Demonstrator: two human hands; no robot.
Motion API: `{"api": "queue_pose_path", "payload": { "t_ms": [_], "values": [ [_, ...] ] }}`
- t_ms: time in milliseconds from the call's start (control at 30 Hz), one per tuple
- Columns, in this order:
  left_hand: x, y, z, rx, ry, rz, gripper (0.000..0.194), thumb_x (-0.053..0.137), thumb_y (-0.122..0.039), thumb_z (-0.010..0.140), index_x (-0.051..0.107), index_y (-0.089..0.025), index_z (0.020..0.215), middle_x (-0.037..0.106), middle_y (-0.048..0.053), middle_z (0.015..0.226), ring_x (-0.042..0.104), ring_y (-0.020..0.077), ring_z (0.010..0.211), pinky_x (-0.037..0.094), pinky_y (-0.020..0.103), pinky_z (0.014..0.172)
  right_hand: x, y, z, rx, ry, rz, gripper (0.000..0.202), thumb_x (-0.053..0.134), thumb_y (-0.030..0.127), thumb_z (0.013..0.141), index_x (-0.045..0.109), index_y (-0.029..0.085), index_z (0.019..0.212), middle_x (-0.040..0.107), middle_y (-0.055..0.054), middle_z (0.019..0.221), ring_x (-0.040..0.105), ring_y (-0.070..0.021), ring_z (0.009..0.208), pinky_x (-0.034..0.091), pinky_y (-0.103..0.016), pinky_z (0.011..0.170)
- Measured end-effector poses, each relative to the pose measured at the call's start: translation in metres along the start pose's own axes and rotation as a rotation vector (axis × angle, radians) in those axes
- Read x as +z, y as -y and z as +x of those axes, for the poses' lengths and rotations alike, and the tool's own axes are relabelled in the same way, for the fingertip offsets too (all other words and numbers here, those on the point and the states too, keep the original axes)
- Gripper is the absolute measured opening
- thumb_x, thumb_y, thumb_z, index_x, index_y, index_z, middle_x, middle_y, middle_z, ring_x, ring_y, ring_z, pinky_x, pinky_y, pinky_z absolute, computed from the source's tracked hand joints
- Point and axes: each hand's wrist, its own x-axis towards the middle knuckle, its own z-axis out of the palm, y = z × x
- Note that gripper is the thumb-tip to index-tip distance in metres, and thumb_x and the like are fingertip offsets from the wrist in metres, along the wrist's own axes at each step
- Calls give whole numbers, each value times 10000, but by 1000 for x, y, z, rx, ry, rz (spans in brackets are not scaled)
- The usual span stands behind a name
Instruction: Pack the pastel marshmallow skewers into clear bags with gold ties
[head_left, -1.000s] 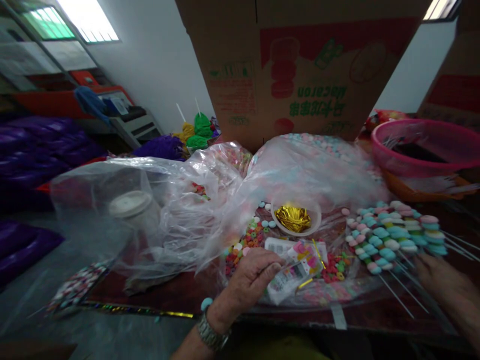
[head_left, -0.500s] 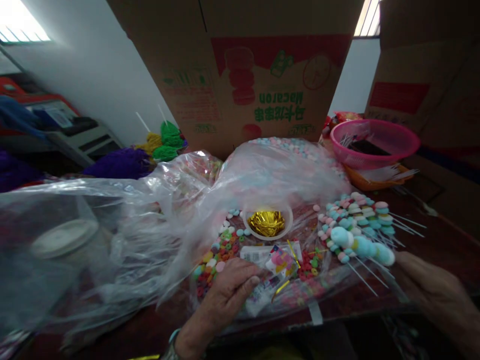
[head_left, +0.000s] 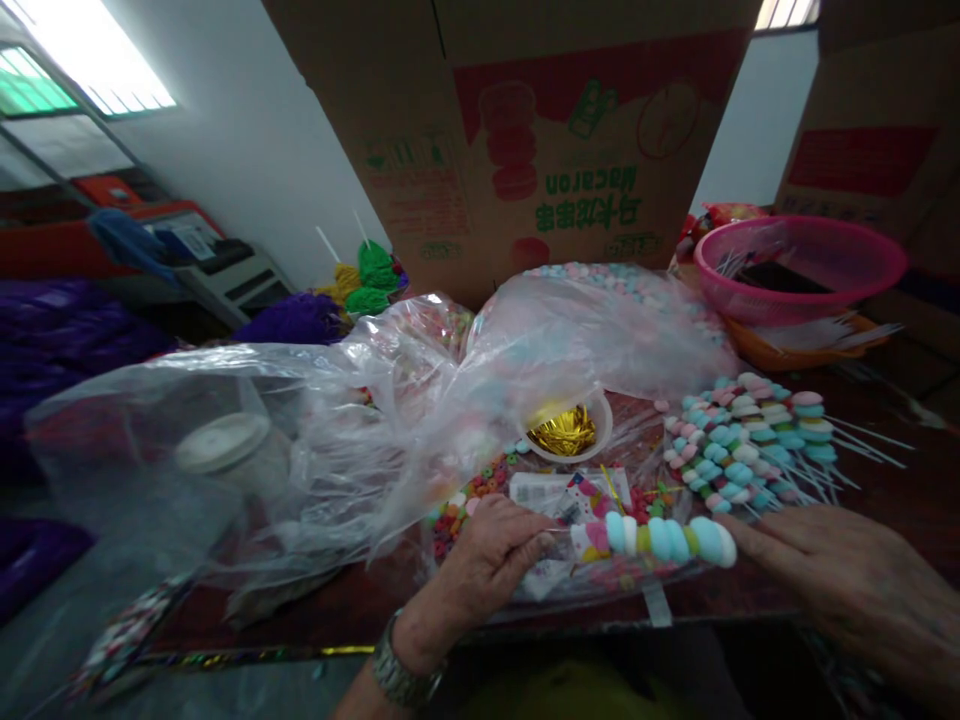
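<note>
My left hand [head_left: 491, 550] is closed, thumb and fingertips pinching the near end of a small clear printed bag [head_left: 589, 541]. To its right lies a marshmallow skewer [head_left: 667, 540] of blue, white and yellow pieces, held level. Its left end meets the bag, and how far it sits inside is hard to see. My right hand [head_left: 840, 560] has its fingertips at the skewer's right end; the rest of its grip is blurred. Behind the hands, a white bowl [head_left: 604, 440] holds gold twist ties [head_left: 566, 432]. A pile of marshmallow skewers [head_left: 750, 440] lies beyond my right hand.
A big clear plastic bag of marshmallows [head_left: 600, 330] fills the middle back, before a tall cardboard box [head_left: 420, 130]. Colourful ring candies [head_left: 476, 490] lie near my left hand. A pink basket [head_left: 810, 300] stands back right. A lidded tub [head_left: 225, 450] shows through plastic at left.
My right hand has brought the marshmallow skewer leftward from near the pile and levelled it against the printed bag in my left hand. The camera view has shifted left.
</note>
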Motion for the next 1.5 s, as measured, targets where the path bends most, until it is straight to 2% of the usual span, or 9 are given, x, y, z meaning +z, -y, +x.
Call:
{"api": "queue_pose_path", "payload": {
  "t_ms": [133,300,433,633,800,933,1100,1267,1500],
  "values": [
    [1,-1,2,-37,3,-28,270,420,-314,923,661,-213,989,665,29,840,542,164,804,370,291,785,-5,-1,3,5,-2,-2,442,341,-15,722,548,157,1072,601,-17,653,571,-146,520,423,-239,477],
    [3,-5,8,22,139,-15,293,409,-317,927,665,-181,972,647,30,776,534,152,759,356,296,792,3,2,0,23,37,-4,472,355,-17,699,550,162,1090,591,-15,648,565,-160,532,413,-264,494],
    [0,-5,13,-8,153,-111,316,387,-313,933,663,-159,927,628,30,761,534,142,752,379,259,743,-2,-5,1,27,33,3,452,360,-7,719,573,174,1074,580,-8,624,549,-163,521,395,-267,482],
    [-14,-6,14,-73,197,-264,330,408,-323,922,672,-155,817,637,38,781,546,139,767,404,248,746,-17,-21,-3,79,-175,-27,373,364,113,869,547,237,1170,642,-33,718,602,-181,603,425,-270,524],
    [-16,-12,14,-83,186,-347,378,401,-384,917,679,-145,825,654,59,779,560,156,781,431,258,748,5,-9,-16,141,-173,51,466,398,98,877,438,240,1319,660,-48,812,623,-213,698,444,-306,596],
    [-13,-8,14,-132,122,-388,367,422,-378,909,679,-133,817,656,59,774,575,154,758,441,258,729,19,4,-21,179,-105,87,478,385,80,884,425,251,1329,633,-28,762,597,-203,652,432,-335,618],
    [-12,-4,13,-199,86,-359,342,447,-362,901,684,-135,807,643,40,742,566,139,715,433,236,673,8,3,-23,189,-122,50,540,373,78,875,369,278,1377,631,-19,736,595,-212,624,427,-347,606],
    [-10,-13,15,-197,123,-457,375,458,-389,891,672,-116,750,644,54,719,583,149,723,445,244,693,4,0,-23,126,-157,-27,603,439,82,872,253,190,1435,636,-64,796,595,-219,677,431,-347,644],
    [-10,-9,13,-221,146,-479,426,414,-432,901,661,-116,758,634,57,715,567,148,706,446,249,669,13,8,-18,119,-103,27,460,356,53,888,426,202,1317,611,-26,726,554,-186,625,391,-331,627]
  ]
}}
